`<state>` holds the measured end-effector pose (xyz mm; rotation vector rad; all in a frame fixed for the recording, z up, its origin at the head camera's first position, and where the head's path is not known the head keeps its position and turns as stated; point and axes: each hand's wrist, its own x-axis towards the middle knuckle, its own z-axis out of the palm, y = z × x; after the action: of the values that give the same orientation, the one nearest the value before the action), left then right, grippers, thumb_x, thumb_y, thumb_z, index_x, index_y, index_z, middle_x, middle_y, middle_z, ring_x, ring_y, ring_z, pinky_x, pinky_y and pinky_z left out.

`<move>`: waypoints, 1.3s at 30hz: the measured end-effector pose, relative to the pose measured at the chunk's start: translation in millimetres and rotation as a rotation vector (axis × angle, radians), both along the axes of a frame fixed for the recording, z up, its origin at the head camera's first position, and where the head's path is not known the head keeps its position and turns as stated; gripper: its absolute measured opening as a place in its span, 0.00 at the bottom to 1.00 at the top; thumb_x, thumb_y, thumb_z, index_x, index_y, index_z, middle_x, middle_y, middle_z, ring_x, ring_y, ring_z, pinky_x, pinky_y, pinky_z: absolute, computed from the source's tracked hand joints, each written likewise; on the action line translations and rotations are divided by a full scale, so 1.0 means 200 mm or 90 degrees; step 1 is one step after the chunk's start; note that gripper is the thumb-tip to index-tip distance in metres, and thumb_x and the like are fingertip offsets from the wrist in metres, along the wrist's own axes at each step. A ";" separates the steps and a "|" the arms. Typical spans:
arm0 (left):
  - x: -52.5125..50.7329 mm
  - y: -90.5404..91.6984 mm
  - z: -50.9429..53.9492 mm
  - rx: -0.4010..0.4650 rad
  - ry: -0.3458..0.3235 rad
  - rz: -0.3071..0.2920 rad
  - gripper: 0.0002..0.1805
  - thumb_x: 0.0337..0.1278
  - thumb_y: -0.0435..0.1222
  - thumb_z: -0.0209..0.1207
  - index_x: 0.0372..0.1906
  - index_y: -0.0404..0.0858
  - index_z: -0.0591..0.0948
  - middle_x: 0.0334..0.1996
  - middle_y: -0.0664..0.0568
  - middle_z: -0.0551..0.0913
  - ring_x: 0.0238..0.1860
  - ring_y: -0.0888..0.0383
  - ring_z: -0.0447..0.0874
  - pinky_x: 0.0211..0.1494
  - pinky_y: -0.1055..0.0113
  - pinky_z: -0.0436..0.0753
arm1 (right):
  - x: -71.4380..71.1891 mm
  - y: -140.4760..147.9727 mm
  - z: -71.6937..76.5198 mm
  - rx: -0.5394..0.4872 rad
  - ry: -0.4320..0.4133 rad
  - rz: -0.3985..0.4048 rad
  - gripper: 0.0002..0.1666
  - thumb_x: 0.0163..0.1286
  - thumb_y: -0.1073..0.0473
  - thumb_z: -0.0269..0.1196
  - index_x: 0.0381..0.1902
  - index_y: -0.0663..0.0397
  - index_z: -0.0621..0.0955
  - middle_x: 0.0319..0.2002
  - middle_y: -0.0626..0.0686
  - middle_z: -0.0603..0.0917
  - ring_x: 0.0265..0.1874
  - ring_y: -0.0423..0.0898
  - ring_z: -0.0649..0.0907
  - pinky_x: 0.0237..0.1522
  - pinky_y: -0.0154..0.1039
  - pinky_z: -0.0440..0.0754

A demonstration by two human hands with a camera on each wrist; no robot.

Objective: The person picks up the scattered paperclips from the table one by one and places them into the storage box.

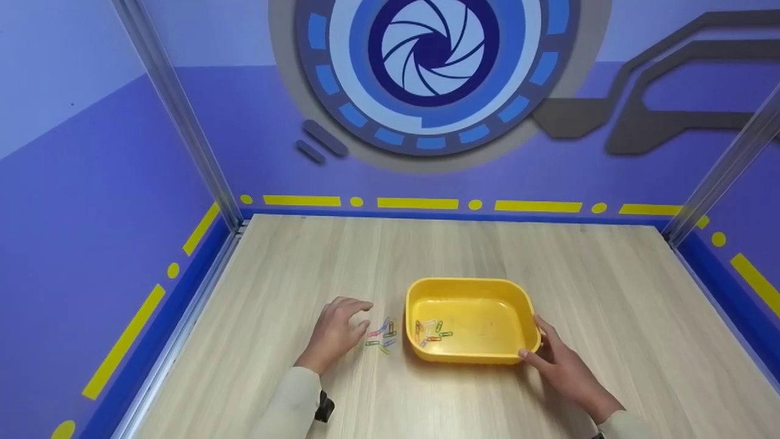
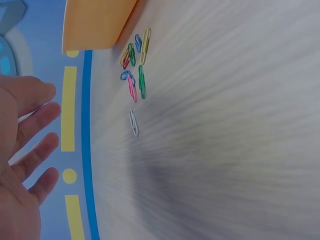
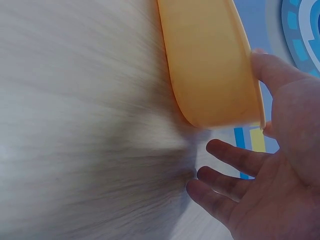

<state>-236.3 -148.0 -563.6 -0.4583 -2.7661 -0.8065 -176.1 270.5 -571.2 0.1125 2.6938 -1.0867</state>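
Paperclips (image 2: 142,82) — count unclear — beside tub (image 1: 469,358)

yellow bin (image 1: 484,358): open side up | multicoloured paper clips inside (image 1: 434,338): left end | loose paper clips (image 2: 131,88): just left of bin

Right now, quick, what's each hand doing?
Left hand: open, holding nothing, beside some paper clips.
Right hand: holding the yellow tray at its edge.

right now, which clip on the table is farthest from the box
The white clip, lowest in the left wrist view; coloured ones lie nearer the box.
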 end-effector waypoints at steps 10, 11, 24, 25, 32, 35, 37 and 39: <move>0.01 -0.02 -0.06 0.006 -0.017 0.015 0.15 0.52 0.36 0.66 0.47 0.47 0.85 0.41 0.60 0.85 0.48 0.59 0.80 0.53 0.57 0.74 | 0.00 0.00 0.01 -0.003 -0.003 -0.002 0.55 0.65 0.31 0.56 0.78 0.43 0.42 0.71 0.67 0.62 0.68 0.64 0.68 0.66 0.65 0.61; 0.00 -0.02 -0.07 0.008 -0.022 0.019 0.15 0.52 0.36 0.67 0.47 0.47 0.85 0.41 0.61 0.85 0.48 0.60 0.80 0.53 0.58 0.74 | 0.00 0.00 0.01 -0.004 -0.005 -0.002 0.55 0.65 0.31 0.56 0.78 0.44 0.42 0.71 0.67 0.62 0.68 0.64 0.67 0.66 0.65 0.61; -0.02 -0.02 -0.14 -0.038 -0.009 0.057 0.09 0.50 0.34 0.67 0.39 0.46 0.86 0.33 0.59 0.85 0.43 0.59 0.80 0.48 0.59 0.73 | 0.01 0.00 0.00 0.000 -0.014 -0.011 0.55 0.66 0.32 0.56 0.77 0.45 0.42 0.70 0.67 0.64 0.67 0.63 0.69 0.66 0.64 0.63; -0.02 -0.02 -0.14 -0.040 -0.014 0.063 0.09 0.50 0.34 0.67 0.39 0.46 0.86 0.33 0.59 0.85 0.42 0.60 0.80 0.48 0.60 0.73 | 0.01 0.00 0.00 0.001 -0.015 -0.012 0.55 0.65 0.32 0.56 0.77 0.44 0.42 0.70 0.67 0.64 0.67 0.63 0.69 0.66 0.64 0.63; -0.03 -0.02 -0.15 -0.073 -0.023 0.081 0.09 0.48 0.32 0.66 0.37 0.45 0.87 0.31 0.59 0.84 0.38 0.59 0.78 0.49 0.58 0.72 | 0.00 0.00 0.00 -0.007 -0.012 -0.008 0.55 0.65 0.31 0.56 0.78 0.43 0.42 0.72 0.66 0.60 0.70 0.63 0.64 0.68 0.64 0.60; -0.02 -0.02 -0.16 -0.095 -0.026 0.082 0.07 0.48 0.33 0.66 0.34 0.45 0.87 0.30 0.58 0.82 0.38 0.58 0.77 0.51 0.57 0.71 | -0.01 0.00 0.00 -0.015 -0.009 -0.006 0.55 0.65 0.31 0.56 0.78 0.42 0.42 0.73 0.65 0.60 0.70 0.63 0.64 0.68 0.64 0.59; -0.02 -0.02 -0.16 -0.108 -0.026 0.079 0.05 0.48 0.34 0.66 0.32 0.45 0.87 0.29 0.58 0.81 0.37 0.57 0.77 0.53 0.56 0.70 | 0.00 0.00 0.00 -0.012 -0.007 -0.007 0.55 0.65 0.31 0.56 0.78 0.43 0.43 0.73 0.65 0.60 0.70 0.63 0.64 0.68 0.64 0.59; -0.02 -0.02 -0.17 -0.114 -0.023 0.075 0.04 0.48 0.34 0.67 0.31 0.45 0.87 0.28 0.58 0.81 0.38 0.57 0.77 0.53 0.55 0.70 | 0.00 0.00 0.00 -0.010 -0.008 -0.010 0.55 0.65 0.31 0.56 0.78 0.43 0.43 0.72 0.66 0.61 0.70 0.63 0.64 0.68 0.64 0.59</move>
<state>-239.6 -151.1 -597.0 -0.3101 -2.8802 -0.5496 -175.9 270.3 -572.0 0.1374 2.6765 -1.1087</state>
